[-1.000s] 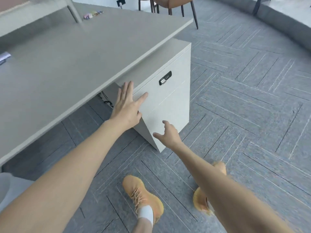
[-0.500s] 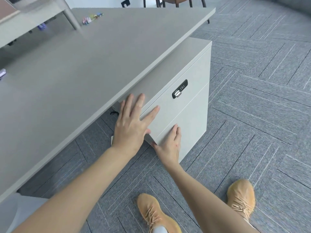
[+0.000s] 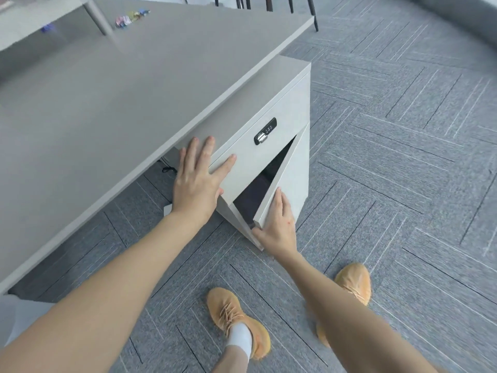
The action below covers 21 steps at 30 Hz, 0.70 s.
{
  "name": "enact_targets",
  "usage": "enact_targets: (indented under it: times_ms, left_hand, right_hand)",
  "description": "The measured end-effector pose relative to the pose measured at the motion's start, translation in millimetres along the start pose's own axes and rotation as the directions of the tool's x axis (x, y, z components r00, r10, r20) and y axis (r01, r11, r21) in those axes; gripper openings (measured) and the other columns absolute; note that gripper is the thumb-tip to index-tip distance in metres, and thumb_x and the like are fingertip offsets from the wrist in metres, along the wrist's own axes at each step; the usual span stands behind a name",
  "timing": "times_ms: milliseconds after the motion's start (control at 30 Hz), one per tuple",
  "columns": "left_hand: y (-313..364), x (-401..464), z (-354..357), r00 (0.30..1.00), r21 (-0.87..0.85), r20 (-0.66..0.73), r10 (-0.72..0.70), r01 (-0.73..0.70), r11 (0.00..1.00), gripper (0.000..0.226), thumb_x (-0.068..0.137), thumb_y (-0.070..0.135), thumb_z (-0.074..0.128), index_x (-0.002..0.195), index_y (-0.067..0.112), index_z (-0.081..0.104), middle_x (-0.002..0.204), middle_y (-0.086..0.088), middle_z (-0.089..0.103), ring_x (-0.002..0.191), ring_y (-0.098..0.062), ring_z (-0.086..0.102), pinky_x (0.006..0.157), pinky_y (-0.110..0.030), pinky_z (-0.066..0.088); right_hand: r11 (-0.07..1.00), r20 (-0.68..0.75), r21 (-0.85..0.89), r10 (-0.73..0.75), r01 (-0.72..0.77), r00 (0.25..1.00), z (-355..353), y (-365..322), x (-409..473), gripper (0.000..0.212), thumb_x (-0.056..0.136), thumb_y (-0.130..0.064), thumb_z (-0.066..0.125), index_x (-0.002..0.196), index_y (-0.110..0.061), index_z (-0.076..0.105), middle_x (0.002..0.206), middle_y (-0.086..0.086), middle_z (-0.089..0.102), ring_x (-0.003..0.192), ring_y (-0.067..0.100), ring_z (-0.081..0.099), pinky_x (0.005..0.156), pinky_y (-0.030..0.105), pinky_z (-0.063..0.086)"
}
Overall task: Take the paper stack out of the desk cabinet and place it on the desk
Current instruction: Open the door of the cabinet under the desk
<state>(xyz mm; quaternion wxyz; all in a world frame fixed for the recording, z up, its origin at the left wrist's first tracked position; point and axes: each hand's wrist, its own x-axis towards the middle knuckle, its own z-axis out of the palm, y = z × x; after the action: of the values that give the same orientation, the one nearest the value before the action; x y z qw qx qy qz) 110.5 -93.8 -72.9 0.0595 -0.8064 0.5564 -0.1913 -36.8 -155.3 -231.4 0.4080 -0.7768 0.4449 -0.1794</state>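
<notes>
Cabinet (image 3: 271,122) of pale grey board stands under the right front corner of the large grey tabletop (image 3: 121,90), and its top is partly covered by the tabletop edge. On the upper front panel there is a small black combination lock with a silver latch (image 3: 265,131). Below this panel, the lower door (image 3: 286,181) of the same pale grey board is swung partly open, hinged at its far side, so a dark wedge-shaped gap shows between the door and the cabinet body. The inside is dark, and the paper stack cannot be seen there; I cannot tell where it lies.

The left hand (image 3: 197,181) lies flat, its grip spread apart with fingers straight, pressed on the near top corner of the cabinet; the thumb rests on the upper front panel. The right hand (image 3: 277,227) has its grip clamped on the near free edge of the lower door, fingers lying on the outer face and the thumb hooked around the edge toward the inside.

Both bare forearms reach in from the bottom edge of the view. Two orange-tan lace-up shoes (image 3: 236,319) stand on the grey carpet floor (image 3: 403,170) with a pattern of thin lines. At the far left edge of the tabletop lie some small colourful objects (image 3: 131,16), too blurred to identify.
</notes>
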Motion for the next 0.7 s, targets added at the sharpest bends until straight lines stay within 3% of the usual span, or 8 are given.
enact_targets:
  times_ms: [100,167,300,400,533,600,700]
  left_hand:
    - [1.7,-1.3,-7.6,0.999,-0.021,0.047,-0.001,0.002,1.000,0.087,0.062,0.021,0.088,0.141,0.029,0.052,0.154,-0.020,0.034,0.142,-0.049,0.026,0.116,-0.061,0.024]
    - [1.8,-1.2,-12.8,0.997,-0.036,0.070,-0.015,0.017,0.999,0.089,0.061,0.023,0.089,0.141,0.030,0.052,0.155,-0.019,0.032,0.143,-0.048,0.024,0.118,-0.059,0.020]
    - [9.3,-0.8,-22.5,0.989,-0.043,0.127,-0.074,0.080,0.996,0.087,0.064,0.028,0.087,0.142,0.032,0.050,0.159,-0.016,0.025,0.147,-0.045,0.016,0.119,-0.053,0.015]
    - [18.3,0.0,-28.0,0.980,-0.095,0.145,-0.134,0.149,0.984,0.082,0.064,0.029,0.087,0.138,0.033,0.054,0.158,-0.014,0.026,0.147,-0.044,0.015,0.120,-0.055,0.020]
    - [23.3,1.8,-30.5,0.973,-0.122,0.151,-0.176,0.195,0.973,0.076,0.065,0.029,0.086,0.136,0.032,0.057,0.158,-0.013,0.025,0.148,-0.042,0.013,0.120,-0.054,0.021]
    - [23.2,2.2,-29.7,0.971,-0.120,0.157,-0.180,0.199,0.973,0.076,0.066,0.029,0.085,0.136,0.033,0.057,0.158,-0.012,0.025,0.148,-0.042,0.013,0.118,-0.054,0.025]
    - [23.5,2.4,-27.3,0.969,-0.119,0.156,-0.194,0.213,0.970,0.075,0.066,0.030,0.085,0.135,0.033,0.057,0.157,-0.013,0.025,0.147,-0.043,0.014,0.115,-0.056,0.031]
  right_hand:
    - [0.992,-0.013,-0.087,-0.088,0.086,0.996,-35.7,17.1,-21.5,0.101,0.080,-0.019,0.069,0.157,-0.028,0.005,0.164,0.008,0.008,0.152,0.028,0.019,0.119,0.045,0.031]
    - [0.990,-0.014,-0.101,-0.100,0.098,0.995,-58.4,28.0,-32.0,0.095,0.081,-0.010,0.063,0.157,-0.029,0.010,0.163,0.004,0.012,0.147,0.028,0.030,0.114,0.045,0.039]
    - [0.998,-0.007,-0.067,-0.002,0.001,1.000,-98.4,41.4,-41.9,0.087,0.080,-0.004,0.056,0.154,-0.035,0.023,0.153,-0.006,0.039,0.118,0.026,0.060,0.092,0.045,0.054]
    - [0.995,-0.109,-0.043,0.084,-0.089,0.991,-124.1,49.5,-33.4,0.070,0.078,-0.008,0.057,0.141,-0.036,0.046,0.131,-0.005,0.063,0.103,0.023,0.066,0.085,0.041,0.056]
    - [0.978,-0.124,-0.159,0.113,-0.132,0.986,-165.9,60.4,-18.9,0.066,0.072,-0.002,0.053,0.131,-0.032,0.058,0.122,-0.003,0.068,0.097,0.024,0.069,0.076,0.038,0.058]
    - [0.948,-0.127,-0.285,0.108,-0.140,0.986,-187.9,70.4,-11.4,0.065,0.077,-0.001,0.052,0.135,-0.030,0.056,0.123,0.003,0.067,0.099,0.030,0.068,0.077,0.036,0.055]
    - [0.881,-0.147,-0.441,0.115,-0.169,0.982,-212.4,88.9,5.0,0.065,0.081,-0.008,0.053,0.141,-0.031,0.047,0.123,0.010,0.063,0.108,0.035,0.061,0.092,0.042,0.047]
